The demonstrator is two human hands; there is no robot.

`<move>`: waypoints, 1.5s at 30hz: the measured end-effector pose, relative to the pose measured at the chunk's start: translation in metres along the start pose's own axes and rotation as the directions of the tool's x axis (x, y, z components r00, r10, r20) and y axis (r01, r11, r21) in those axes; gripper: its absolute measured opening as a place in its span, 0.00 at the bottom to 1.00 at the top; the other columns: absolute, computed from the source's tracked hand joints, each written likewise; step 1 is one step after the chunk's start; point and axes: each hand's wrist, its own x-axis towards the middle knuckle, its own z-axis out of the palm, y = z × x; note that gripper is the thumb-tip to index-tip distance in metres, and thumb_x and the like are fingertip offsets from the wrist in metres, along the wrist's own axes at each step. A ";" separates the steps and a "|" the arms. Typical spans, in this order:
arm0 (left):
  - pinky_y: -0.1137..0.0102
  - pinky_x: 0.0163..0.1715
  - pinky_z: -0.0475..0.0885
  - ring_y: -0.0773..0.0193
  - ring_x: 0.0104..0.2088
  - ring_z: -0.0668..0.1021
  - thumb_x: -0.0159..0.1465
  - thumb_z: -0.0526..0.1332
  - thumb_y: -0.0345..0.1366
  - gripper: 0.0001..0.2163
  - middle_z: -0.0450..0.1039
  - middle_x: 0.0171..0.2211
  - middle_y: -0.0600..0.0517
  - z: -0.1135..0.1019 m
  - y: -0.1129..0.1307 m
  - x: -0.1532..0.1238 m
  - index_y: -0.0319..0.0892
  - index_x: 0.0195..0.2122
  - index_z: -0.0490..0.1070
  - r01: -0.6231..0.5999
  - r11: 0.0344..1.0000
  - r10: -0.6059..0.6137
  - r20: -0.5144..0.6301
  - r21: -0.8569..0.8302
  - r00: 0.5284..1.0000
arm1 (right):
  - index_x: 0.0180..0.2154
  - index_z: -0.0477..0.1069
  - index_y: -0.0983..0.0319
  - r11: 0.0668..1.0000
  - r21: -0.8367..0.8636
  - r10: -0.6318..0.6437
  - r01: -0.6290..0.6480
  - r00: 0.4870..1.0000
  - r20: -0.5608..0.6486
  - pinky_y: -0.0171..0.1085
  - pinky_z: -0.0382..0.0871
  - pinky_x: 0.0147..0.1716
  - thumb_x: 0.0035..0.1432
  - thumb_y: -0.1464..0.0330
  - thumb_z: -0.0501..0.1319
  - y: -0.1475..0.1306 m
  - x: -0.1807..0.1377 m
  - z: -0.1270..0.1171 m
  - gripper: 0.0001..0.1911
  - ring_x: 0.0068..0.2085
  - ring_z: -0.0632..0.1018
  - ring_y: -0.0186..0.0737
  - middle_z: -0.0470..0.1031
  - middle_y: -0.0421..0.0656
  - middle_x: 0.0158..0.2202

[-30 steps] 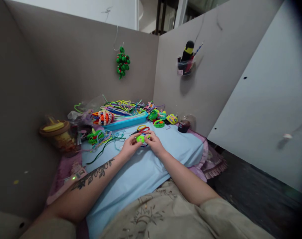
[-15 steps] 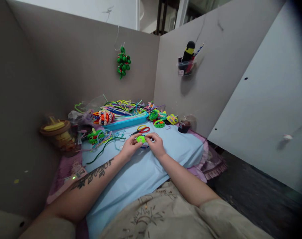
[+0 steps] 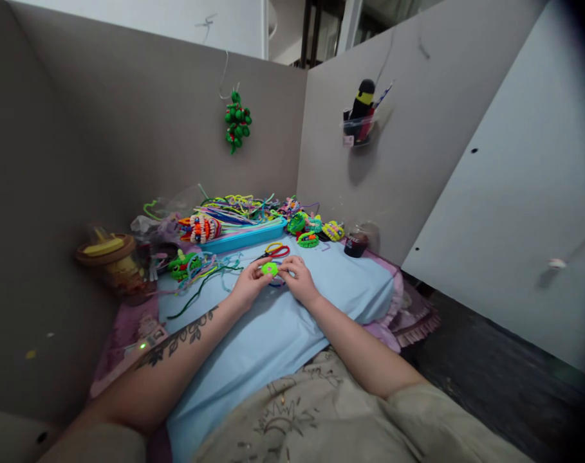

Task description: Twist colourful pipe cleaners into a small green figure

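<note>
A small neon green coiled pipe-cleaner piece point(image 3: 269, 269) sits between my two hands above a light blue cloth point(image 3: 273, 334). My left hand point(image 3: 246, 285) pinches its left side with closed fingers. My right hand point(image 3: 299, 278) has its fingers closed on the right side. Red and yellow scissors point(image 3: 275, 250) lie just beyond my fingers.
A blue tray point(image 3: 244, 236) of coloured pipe cleaners stands at the back, with finished bead-like figures point(image 3: 202, 227) and rings point(image 3: 316, 228) around it. Loose strands point(image 3: 203, 273) lie left. A yellow-lidded cup point(image 3: 109, 259) stands far left, a dark jar point(image 3: 356, 244) right. Grey panels enclose the space.
Both hands stay on the green piece; my fingers shift slightly as they turn it, and the view has barely moved.
</note>
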 end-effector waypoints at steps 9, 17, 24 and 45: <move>0.75 0.26 0.63 0.69 0.25 0.70 0.48 0.65 0.34 0.23 0.73 0.30 0.52 -0.008 -0.005 0.007 0.39 0.47 0.68 -0.161 0.957 0.151 0.058 0.240 0.987 | 0.24 0.70 0.60 0.999 0.028 0.015 -0.020 0.988 0.155 0.41 0.59 0.42 0.56 0.69 0.54 0.007 0.001 0.001 0.10 0.39 0.66 0.40 0.67 0.42 0.33; 0.72 0.31 0.67 0.66 0.29 0.74 0.44 0.68 0.33 0.24 0.75 0.31 0.50 -0.008 0.005 0.006 0.38 0.45 0.70 -0.015 0.996 0.008 0.078 0.087 0.997 | 0.30 0.71 0.58 0.999 -0.011 -0.049 0.050 0.994 0.097 0.43 0.59 0.45 0.48 0.73 0.59 0.001 -0.002 -0.002 0.06 0.42 0.66 0.41 0.68 0.42 0.36; 0.70 0.32 0.69 0.63 0.30 0.76 0.43 0.69 0.33 0.24 0.76 0.30 0.49 -0.005 0.007 0.004 0.38 0.43 0.71 -0.007 0.998 0.003 0.070 0.059 0.998 | 0.29 0.72 0.57 0.997 -0.033 -0.065 0.067 0.994 0.085 0.43 0.60 0.44 0.48 0.73 0.60 -0.002 -0.001 -0.003 0.05 0.41 0.67 0.42 0.68 0.42 0.34; 0.72 0.34 0.68 0.66 0.31 0.75 0.47 0.67 0.34 0.22 0.75 0.34 0.50 -0.005 0.003 0.005 0.38 0.45 0.69 -0.085 0.985 0.073 0.083 0.150 0.994 | 0.28 0.71 0.59 0.994 0.105 -0.031 0.030 0.999 0.006 0.40 0.61 0.42 0.49 0.70 0.62 0.004 0.000 -0.002 0.01 0.38 0.70 0.39 0.70 0.41 0.32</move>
